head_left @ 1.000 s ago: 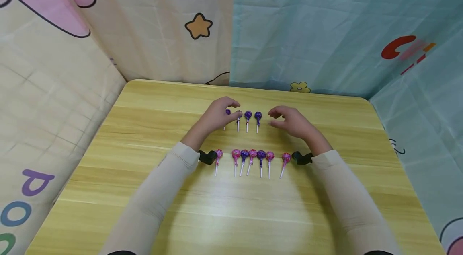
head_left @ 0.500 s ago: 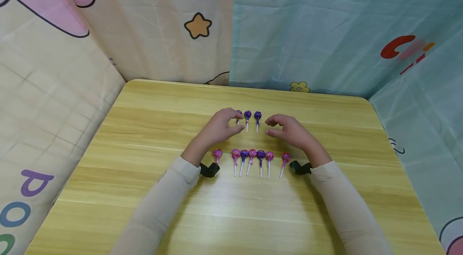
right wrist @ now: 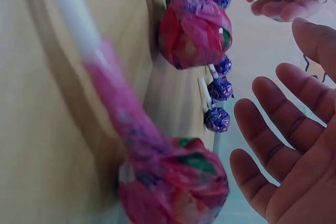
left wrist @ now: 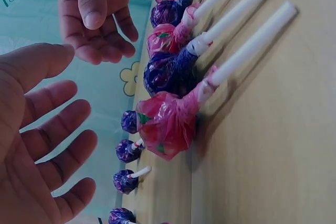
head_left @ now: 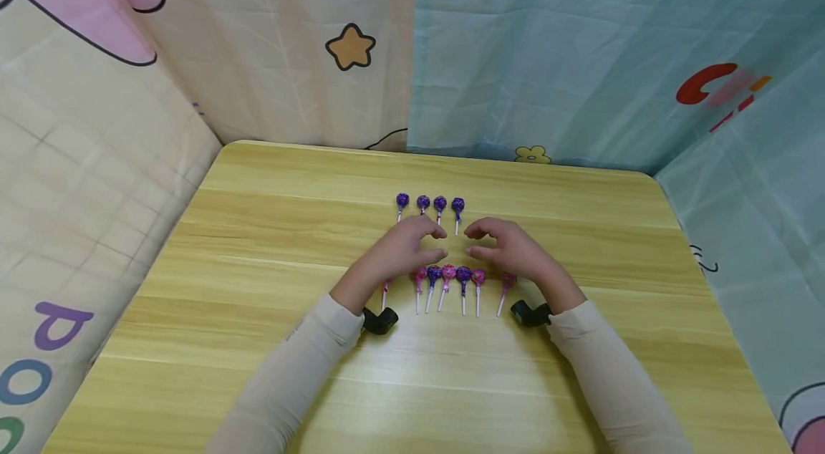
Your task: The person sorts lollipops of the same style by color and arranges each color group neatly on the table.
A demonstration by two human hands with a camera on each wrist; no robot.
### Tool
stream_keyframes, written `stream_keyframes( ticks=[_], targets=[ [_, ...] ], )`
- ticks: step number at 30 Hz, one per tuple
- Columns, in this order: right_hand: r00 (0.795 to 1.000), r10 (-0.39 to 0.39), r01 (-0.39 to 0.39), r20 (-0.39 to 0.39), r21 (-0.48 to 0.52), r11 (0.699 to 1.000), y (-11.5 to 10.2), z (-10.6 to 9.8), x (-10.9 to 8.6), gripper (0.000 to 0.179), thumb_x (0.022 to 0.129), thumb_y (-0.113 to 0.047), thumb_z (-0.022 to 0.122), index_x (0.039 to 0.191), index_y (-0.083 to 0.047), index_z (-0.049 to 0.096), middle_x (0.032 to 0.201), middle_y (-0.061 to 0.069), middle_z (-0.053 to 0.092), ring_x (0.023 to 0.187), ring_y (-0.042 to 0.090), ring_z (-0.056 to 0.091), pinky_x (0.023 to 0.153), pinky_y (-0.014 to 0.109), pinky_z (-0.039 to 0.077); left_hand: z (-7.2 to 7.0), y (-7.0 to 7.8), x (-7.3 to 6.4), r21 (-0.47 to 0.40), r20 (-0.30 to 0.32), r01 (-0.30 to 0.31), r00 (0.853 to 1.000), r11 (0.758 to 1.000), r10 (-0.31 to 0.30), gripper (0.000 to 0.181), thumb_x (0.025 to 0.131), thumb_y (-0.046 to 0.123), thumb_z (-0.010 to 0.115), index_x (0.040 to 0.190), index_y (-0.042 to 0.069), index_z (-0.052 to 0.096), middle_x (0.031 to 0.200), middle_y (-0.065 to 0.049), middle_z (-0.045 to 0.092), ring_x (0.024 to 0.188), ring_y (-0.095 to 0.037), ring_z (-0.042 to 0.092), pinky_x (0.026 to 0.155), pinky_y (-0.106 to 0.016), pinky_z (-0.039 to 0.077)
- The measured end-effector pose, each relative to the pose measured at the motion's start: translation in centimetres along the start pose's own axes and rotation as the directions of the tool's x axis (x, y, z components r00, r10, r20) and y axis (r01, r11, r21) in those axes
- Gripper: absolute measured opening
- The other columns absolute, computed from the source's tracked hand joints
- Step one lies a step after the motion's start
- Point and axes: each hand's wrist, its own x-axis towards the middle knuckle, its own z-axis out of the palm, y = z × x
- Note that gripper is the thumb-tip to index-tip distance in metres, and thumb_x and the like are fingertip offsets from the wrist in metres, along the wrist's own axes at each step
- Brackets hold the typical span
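My left hand hovers between two rows of lollipops, with fingers gently bent and nothing in them. Facing it across a small gap is my right hand, likewise holding nothing. Beyond the hands lies a row of purple lollipops, the leftmost spaced a little from the others. Closer to me, a mixed row includes a pink lollipop and a purple lollipop, sticks toward me. My left hand and wrist partly cover the near row's left end. In the right wrist view, a pink lollipop looms beside the right hand.
The wooden table carries both rows near its middle. Printed curtains hang behind its far edge and at the sides. Black wrist cameras jut inward from both wrists, low over the near row.
Both hands have drawn back toward me from the far purple row and come slightly closer together. The far row's leftmost lollipop shows again; no lollipop has visibly moved.
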Motion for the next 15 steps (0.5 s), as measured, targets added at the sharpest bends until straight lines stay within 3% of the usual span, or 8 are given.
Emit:
stream_keyframes(
  ticks=[5,15],
  targets=[
    [1.0,-0.001,0.001,0.025,-0.005,1.0,-0.1,0.4,-0.4,0.032,0.095,-0.023,0.069,0.122,-0.007,0.065,0.119,0.006,0.066,0.115,0.026,0.06,0.098,0.049,0.047,0.3,0.1,-0.2,0.046,0.059,0.0,0.998,0.999,-0.003,0.036,0.093,0.028,0.071,0.12,0.005,0.068,0.118,-0.006,0.066,0.114,-0.024,0.058,0.1,-0.038,0.045],
    [0.998,0.009,-0.008,0.061,-0.013,1.0,-0.1,0.9,-1.2,0.032,0.094,-0.022,0.07,0.121,-0.006,0.066,0.118,0.007,0.066,0.115,0.027,0.059,0.099,0.049,0.046,1.2,0.3,-0.8,0.074,0.066,-0.013,0.998,0.997,0.008,0.035,0.093,0.029,0.07,0.119,0.006,0.069,0.117,-0.003,0.067,0.114,-0.022,0.058,0.101,-0.036,0.044]
  ],
)
